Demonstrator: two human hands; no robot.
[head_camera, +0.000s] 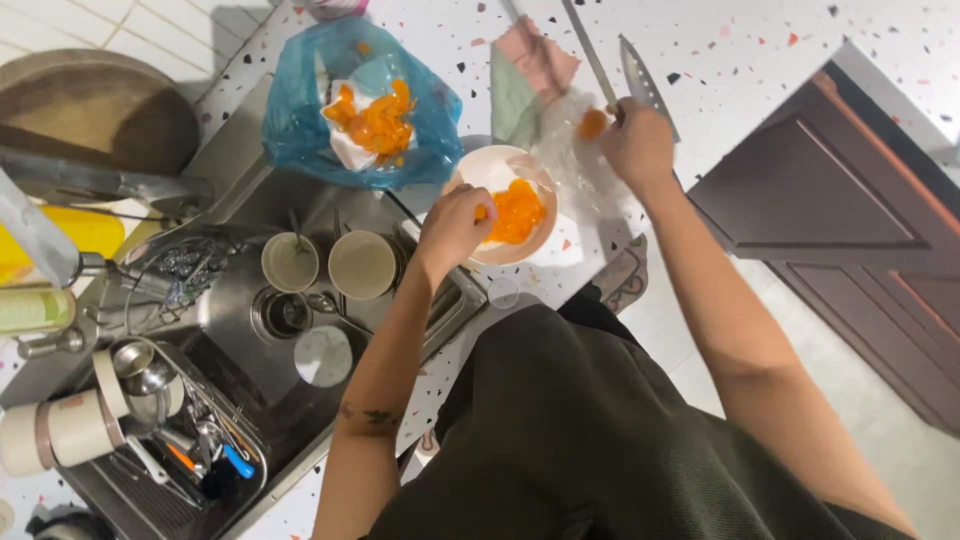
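My left hand (453, 226) is closed over the rim of a pale pink bowl (489, 168) that holds orange fruit pieces (517, 210); its fingers touch the fruit. My right hand (637, 145) grips a kitchen knife (641, 82) whose blade points away from me, and an orange fruit piece (593, 123) sits at its fingertips. Clear plastic film (570, 170) lies under the right hand on the speckled white counter (740, 50). A pink and green cloth (530, 72) lies just beyond the bowl.
A blue plastic bag (300, 110) with orange peels and white paper sits at the sink's edge. The steel sink (235, 330) holds two cups, a lid and utensils. A dish rack stands at lower left. A brown cabinet door (830, 190) is on the right.
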